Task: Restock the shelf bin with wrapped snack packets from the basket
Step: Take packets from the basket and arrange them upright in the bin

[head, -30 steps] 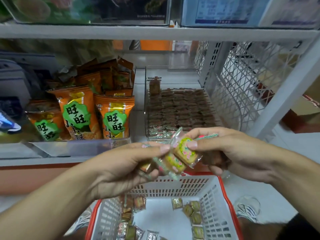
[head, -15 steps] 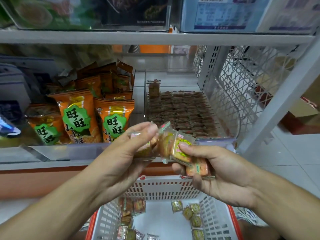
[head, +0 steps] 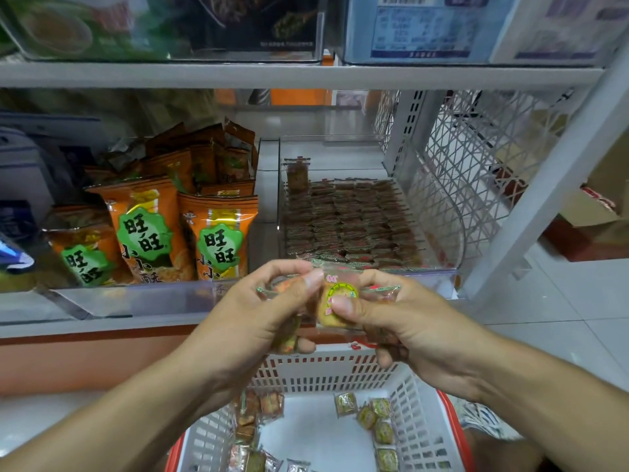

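Both hands meet right in front of the shelf edge, and between them sits a small bundle of wrapped snack packets (head: 335,303). The left hand (head: 258,321) has its fingers (head: 311,279) curled closed around packets from the side, another packet tucked low in the palm; the right hand (head: 408,321) pinches the front one, thumb flat on its round yellow-green label, more packets gathered behind. It looks like squaring up, getting the loose wrappers aligned so they drop flat into rows. The target is just beyond: the clear shelf bin (head: 439,212), already lined with neat rows of the same brown packets, one standing upright at the back left. Its clear front lip sits just behind the hands, so the bundle has to go up and over. Below, the white basket (head: 326,373) with its red rim holds a scatter of packets along the left wall and right side, so plenty is left to move. To the left, orange snack bags (head: 218,240) fill the neighbouring bin, close but not in the path. On the right, a white wire mesh side panel (head: 476,172) hems the bin in.
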Demonstrator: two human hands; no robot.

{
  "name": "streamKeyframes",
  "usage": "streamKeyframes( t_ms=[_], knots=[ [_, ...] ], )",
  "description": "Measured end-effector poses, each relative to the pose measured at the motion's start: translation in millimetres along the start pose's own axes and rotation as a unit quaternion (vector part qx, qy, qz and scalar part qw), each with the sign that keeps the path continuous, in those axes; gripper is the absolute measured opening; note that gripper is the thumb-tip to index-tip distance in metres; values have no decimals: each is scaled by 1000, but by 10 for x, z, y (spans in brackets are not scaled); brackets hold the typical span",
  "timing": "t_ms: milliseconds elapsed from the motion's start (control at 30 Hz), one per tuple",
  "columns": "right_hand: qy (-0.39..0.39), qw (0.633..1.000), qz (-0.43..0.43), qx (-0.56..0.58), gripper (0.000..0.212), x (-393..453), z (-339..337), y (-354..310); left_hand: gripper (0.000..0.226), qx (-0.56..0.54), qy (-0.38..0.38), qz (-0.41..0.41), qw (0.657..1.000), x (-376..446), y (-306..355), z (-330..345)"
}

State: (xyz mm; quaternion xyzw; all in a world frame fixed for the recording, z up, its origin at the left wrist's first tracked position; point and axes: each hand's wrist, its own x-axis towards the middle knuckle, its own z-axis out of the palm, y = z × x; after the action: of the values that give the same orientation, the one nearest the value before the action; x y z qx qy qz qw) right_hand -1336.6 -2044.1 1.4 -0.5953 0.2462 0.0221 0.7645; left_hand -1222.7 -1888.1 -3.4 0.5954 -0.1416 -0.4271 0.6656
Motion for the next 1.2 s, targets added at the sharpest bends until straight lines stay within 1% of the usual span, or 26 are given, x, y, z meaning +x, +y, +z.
streamKeyframes(
  t_ms=[100,167,267,300,367,467,567,633,700,767,800,867,933,967,1067,1200],
  knots=[
    [9,1000,5,-2,34,6,-1,35,61,29,3,20,999,-13,-34,-4],
    [-2,1000,25,-9,31,9,-15,40,64,28,1,20,999,-5,-60,6],
    [-36,996,76,-19,38,2,-54,-10,61,-11,0,-10,1000,24,-103,22],
    [-53,995,85,-17,41,2,-78,-40,61,-33,9,-23,999,45,-122,15],
    [-72,994,83,-3,40,8,-145,-108,67,-76,35,-37,996,89,-146,-7],
    [-49,996,70,10,41,23,-223,-150,71,-116,47,-37,991,119,-177,6],
    [-52,995,68,48,44,25,-170,-64,61,-139,40,-31,989,105,-231,40],
    [-34,995,50,75,41,27,-115,-1,54,-153,26,-30,987,96,-242,40],
    [-12,998,27,59,32,28,-78,39,51,-152,9,-21,988,84,-230,34],
    [8,999,10,37,26,36,-65,71,61,-120,14,-13,993,73,-217,42],
    [14,1000,6,27,26,39,-59,82,69,-102,26,-12,994,72,-222,50],
    [5,1000,7,17,31,38,-61,89,75,-103,47,-17,993,75,-247,63],
    [-21,999,11,24,37,48,-97,68,73,-138,60,-27,988,87,-254,67],
    [-22,999,7,36,40,58,-130,50,70,-150,66,-29,986,101,-256,62],
    [14,997,-21,75,56,82,-233,-20,70,-158,94,-32,982,134,-258,29],
    [4,996,-95,-1,61,64,-249,-13,73,-158,95,-35,982,137,-270,12]
  ],
)
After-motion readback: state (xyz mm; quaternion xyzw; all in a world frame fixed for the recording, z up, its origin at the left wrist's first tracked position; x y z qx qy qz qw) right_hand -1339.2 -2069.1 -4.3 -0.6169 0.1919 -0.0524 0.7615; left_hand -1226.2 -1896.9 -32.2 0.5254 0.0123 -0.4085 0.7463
